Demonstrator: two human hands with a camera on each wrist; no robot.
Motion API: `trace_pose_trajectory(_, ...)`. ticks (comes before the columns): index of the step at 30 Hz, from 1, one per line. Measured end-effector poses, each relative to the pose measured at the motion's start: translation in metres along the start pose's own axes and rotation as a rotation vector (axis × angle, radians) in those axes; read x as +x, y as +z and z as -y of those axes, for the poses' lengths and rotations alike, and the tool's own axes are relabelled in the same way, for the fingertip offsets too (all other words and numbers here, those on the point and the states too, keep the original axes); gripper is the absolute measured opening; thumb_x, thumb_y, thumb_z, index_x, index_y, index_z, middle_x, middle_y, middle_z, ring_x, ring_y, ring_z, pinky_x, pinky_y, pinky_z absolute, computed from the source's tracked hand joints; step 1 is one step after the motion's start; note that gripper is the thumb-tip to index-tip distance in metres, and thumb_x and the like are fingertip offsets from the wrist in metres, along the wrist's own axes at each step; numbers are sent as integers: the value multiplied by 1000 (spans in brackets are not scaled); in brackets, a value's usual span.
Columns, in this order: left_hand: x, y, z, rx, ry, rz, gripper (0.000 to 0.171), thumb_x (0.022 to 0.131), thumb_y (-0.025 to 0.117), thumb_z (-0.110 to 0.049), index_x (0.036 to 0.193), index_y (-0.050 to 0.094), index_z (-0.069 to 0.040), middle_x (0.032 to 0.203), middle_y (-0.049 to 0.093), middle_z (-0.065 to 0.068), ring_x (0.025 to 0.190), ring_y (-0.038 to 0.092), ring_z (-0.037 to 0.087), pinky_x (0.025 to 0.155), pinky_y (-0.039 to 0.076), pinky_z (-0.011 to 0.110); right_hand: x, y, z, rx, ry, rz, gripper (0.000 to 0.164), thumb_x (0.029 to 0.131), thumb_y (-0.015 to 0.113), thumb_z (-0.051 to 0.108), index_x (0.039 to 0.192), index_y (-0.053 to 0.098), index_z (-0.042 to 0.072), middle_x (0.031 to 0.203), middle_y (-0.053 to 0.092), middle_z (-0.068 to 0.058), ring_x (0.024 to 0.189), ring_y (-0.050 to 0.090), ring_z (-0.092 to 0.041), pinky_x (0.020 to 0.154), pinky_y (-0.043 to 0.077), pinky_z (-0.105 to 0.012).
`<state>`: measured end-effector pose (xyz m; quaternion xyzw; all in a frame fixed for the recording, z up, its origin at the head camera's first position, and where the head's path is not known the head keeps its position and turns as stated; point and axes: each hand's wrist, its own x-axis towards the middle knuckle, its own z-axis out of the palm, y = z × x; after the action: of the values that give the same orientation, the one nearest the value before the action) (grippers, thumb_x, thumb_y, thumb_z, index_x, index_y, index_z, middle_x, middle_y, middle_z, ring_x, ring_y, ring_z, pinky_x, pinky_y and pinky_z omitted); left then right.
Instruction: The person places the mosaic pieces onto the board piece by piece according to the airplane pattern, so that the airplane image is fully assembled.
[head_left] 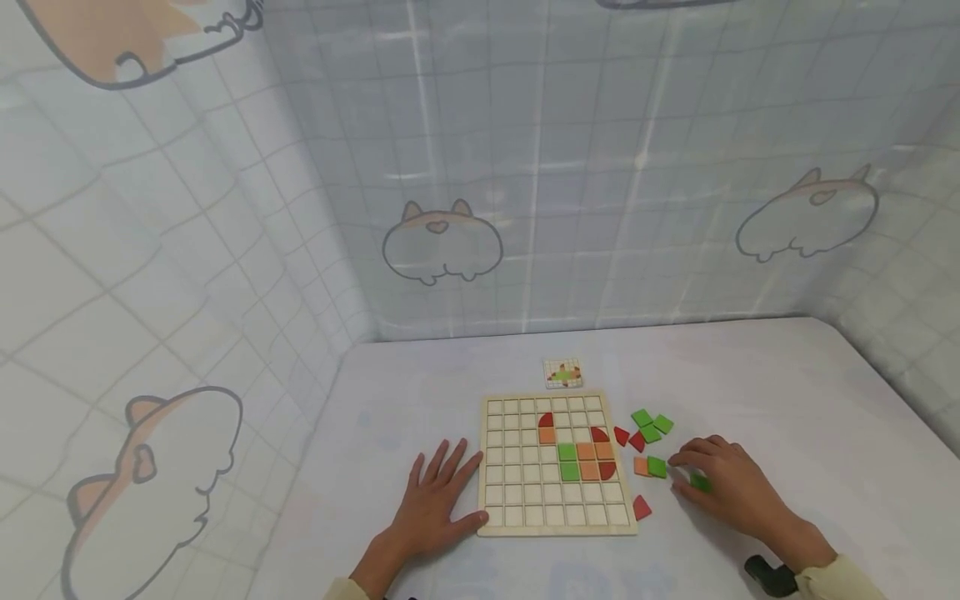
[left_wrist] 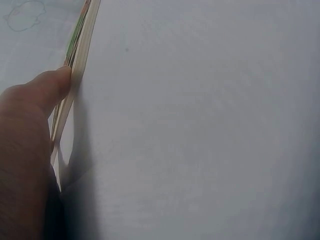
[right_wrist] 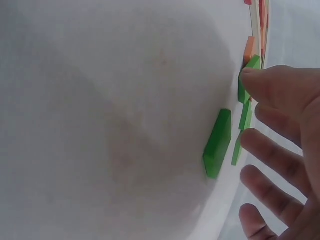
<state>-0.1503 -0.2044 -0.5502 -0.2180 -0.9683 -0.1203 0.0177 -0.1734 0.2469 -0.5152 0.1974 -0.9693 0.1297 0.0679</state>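
a pale square board [head_left: 522, 490] lies flat, its grid holding green squares [head_left: 567, 452], orange squares [head_left: 587, 451] and red quarter-rounds [head_left: 607, 471] right of centre; the left hand [head_left: 433, 508] touches its left edge; a loose green tile [head_left: 701, 482] lies flat under the right hand [head_left: 731, 485], near other scattered tiles [head_left: 642, 418]
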Motion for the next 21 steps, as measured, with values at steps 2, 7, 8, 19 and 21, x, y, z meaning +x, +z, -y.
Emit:
trace_pose_trajectory(2, -1, 0, 0, 0, 7, -10, 81, 91, 46, -70, 156, 31, -25, 162, 22, 6, 148, 12, 34, 110, 10, 66, 1, 2, 0, 25, -10, -17, 27, 72, 88, 28, 95, 76, 21, 101, 68, 2, 99, 57, -26, 81, 49, -49)
trace_pose_trajectory(7, -1, 1, 1, 5, 0, -5, 81, 91, 44, -72, 157, 29, -27, 162, 20, 4, 148, 10, 32, 110, 9, 65, 5, 7, 1, 32, -44, -39, 26, 72, 88, 25, 95, 77, 21, 98, 70, 7, 99, 57, -23, 82, 47, -47)
trace_pose_trajectory(8, -1, 1, 0, 8, -1, -4, 81, 91, 43, -72, 156, 29, -27, 162, 20, 4, 148, 10, 32, 110, 9, 65, 6, 7, 1, 26, -49, -38, 25, 71, 88, 25, 94, 77, 22, 96, 70, 7, 98, 57, -22, 81, 47, -46)
trace_pose_trajectory(19, -1, 3, 1, 5, 7, -27, 81, 90, 45, -71, 156, 31, -26, 162, 21, 5, 148, 12, 33, 110, 9, 65, 14, 13, 4, 19, -65, -51, 23, 68, 91, 26, 85, 77, 22, 89, 70, 10, 93, 58, -19, 80, 45, -43)
trace_pose_trajectory(21, -1, 5, 2, 3, 12, -39, 81, 90, 46, -71, 156, 31, -26, 162, 22, 5, 148, 13, 34, 110, 10, 65, 16, 13, 4, 25, -65, -51, 23, 67, 91, 27, 83, 77, 22, 86, 69, 12, 92, 57, -18, 80, 44, -43)
